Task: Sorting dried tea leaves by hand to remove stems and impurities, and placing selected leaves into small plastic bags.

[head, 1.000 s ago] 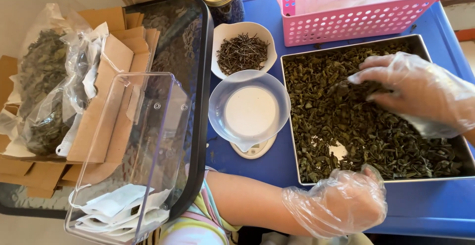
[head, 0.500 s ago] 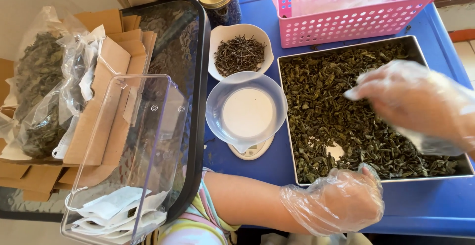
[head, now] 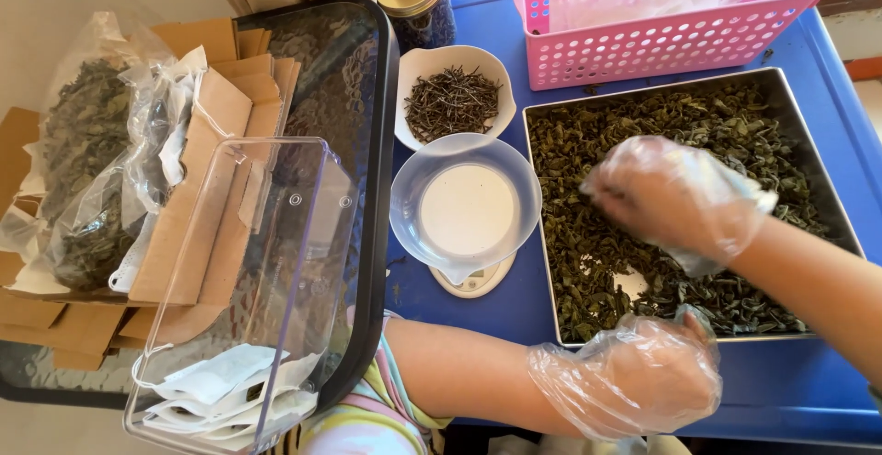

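Now right hand (head: 675, 199) farther left over tea leaves (head: 588, 156)

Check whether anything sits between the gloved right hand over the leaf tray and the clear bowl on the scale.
Nothing visible does. The right hand is over the dried leaves in the metal tray; only the tray's low left rim and bare blue table separate it from the clear bowl.

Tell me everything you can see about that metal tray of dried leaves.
The metal tray is shallow, rectangular and silvery, with low sloping walls. It lies flat on the blue table, just in front of the pink basket and right of the clear bowl on the small scale. Dark green dried leaves cover it almost fully; one bare patch shows near the front. The gloved right hand is over the leaves, fingers bunched, and the gloved left hand rests at its front edge.
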